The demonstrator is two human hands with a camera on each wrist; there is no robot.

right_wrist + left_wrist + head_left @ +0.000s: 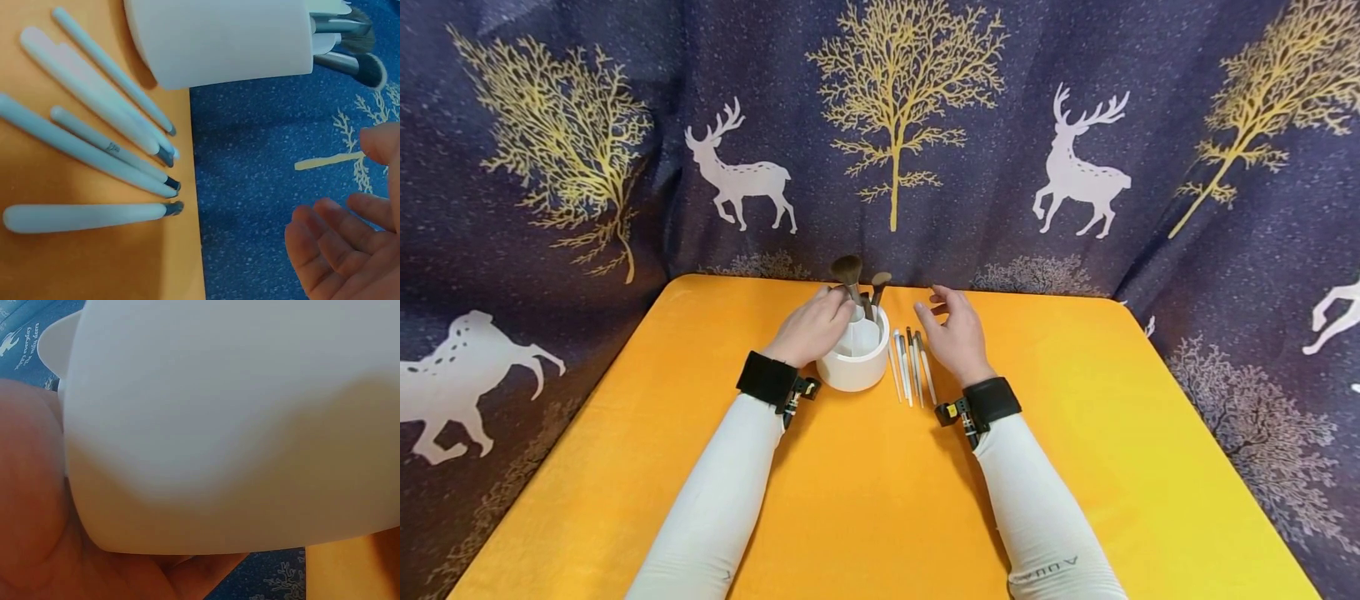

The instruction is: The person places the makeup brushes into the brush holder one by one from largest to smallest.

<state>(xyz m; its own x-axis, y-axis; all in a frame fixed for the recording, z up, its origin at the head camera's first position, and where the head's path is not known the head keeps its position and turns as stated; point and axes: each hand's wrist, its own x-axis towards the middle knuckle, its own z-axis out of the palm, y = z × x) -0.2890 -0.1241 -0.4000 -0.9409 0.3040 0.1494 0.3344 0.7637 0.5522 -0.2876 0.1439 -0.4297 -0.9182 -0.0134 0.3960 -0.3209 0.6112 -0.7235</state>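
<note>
Brush holder, a smooth white rounded cup with inner dividers, is held by the left grip, which curls about its left side. To the holder's right, the right grip hangs relaxed, fingers loosely bent. Fluffy dark-headed brushes stand up in the holder; slim brushes with smooth pale handles lie just right of it. Yellow-orange worktop spreads beneath the holder, navy printed cloth behind it.

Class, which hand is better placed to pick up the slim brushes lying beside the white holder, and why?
Probably the right hand: it is empty and near the loose brushes, whereas the left hand holds the white holder from its opposite side.
</note>
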